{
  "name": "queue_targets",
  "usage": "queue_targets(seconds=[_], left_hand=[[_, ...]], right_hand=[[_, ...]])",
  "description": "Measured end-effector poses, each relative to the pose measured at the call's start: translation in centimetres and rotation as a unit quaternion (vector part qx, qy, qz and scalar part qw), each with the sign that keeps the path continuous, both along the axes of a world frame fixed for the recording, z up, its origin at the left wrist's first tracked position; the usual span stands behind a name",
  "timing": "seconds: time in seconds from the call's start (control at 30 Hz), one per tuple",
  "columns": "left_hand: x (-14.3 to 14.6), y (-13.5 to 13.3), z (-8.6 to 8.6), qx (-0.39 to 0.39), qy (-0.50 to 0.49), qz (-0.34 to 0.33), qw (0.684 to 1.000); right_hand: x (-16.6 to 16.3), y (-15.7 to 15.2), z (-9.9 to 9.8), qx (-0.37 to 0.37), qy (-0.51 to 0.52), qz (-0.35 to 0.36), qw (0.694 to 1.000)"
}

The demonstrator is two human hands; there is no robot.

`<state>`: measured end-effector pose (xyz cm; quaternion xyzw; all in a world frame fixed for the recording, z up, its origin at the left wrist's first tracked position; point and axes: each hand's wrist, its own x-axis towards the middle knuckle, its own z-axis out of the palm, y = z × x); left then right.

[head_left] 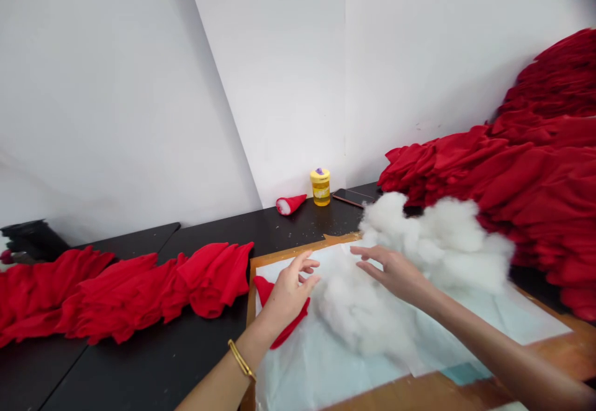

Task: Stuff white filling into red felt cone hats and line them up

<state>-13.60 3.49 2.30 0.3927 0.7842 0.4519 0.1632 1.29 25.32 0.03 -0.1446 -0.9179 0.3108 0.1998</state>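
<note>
My left hand (298, 279) hovers with fingers apart and nothing in them, over a red felt piece (285, 327) that lies on the white sheet (321, 374). Part of that piece is hidden beneath the hand and wrist. To the right, my right hand (388, 269) is also open, its fingers pointing left above a loose, fluffy clump of white stuffing (361, 311). I cannot tell whether its fingertips touch the fluff. A bigger heap of white stuffing (447, 243) sits behind the right hand.
Red felt pieces lie in a long row (139, 293) at left and a tall pile (535, 169) at right. Near the wall stand a stuffed red cone (292, 204), a yellow-lidded jar (321, 189) and a phone (351, 197). Brown cardboard (395, 395) lies under the sheet.
</note>
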Motion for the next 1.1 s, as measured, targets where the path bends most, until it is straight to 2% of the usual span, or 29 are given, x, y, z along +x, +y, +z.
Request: queue_targets(seconds=[0.17, 0.3, 0.47, 0.57, 0.63, 0.77, 0.87, 1.0, 1.1], left_hand=[[1.4, 1.1, -1.5, -0.041, -0.014, -0.056, 0.997], [2.4, 2.3, -2.2, -0.049, 0.011, -0.034, 0.998], [0.7, -0.1, -0.7, -0.036, 0.058, 0.016, 0.998], [-0.3, -1.5, 0.1, -0.038, 0.057, 0.028, 0.997], [0.0, -1.3, 0.1, -0.034, 0.039, 0.01, 0.999], [1.8, 1.3, -1.1, -0.025, -0.002, -0.039, 0.999], [1.9, 2.3, -1.5, -0.027, 0.006, -0.027, 0.999], [0.5, 0.4, -0.8, -0.038, 0.069, 0.016, 0.997], [0.8, -1.5, -0.4, -0.055, 0.13, 0.007, 0.99]], right_hand=[[-0.4, -3.8, 0.9, 0.073, -0.018, 0.048, 0.996], [-1.2, -5.8, 0.1, 0.077, -0.052, 0.068, 0.993], [0.2, -2.5, -0.4, 0.054, -0.036, -0.001, 0.998], [0.9, -0.9, 0.0, 0.027, -0.028, -0.002, 0.999], [0.8, -1.3, 0.3, 0.008, -0.015, 0.018, 1.0], [-0.2, -3.5, 0.4, -0.008, 0.012, 0.059, 0.998], [-0.4, -3.3, 0.2, 0.003, 0.025, 0.047, 0.999], [1.0, -1.2, 0.1, 0.039, 0.051, -0.022, 0.998], [2.3, -2.0, 0.2, 0.075, 0.069, -0.004, 0.995]])
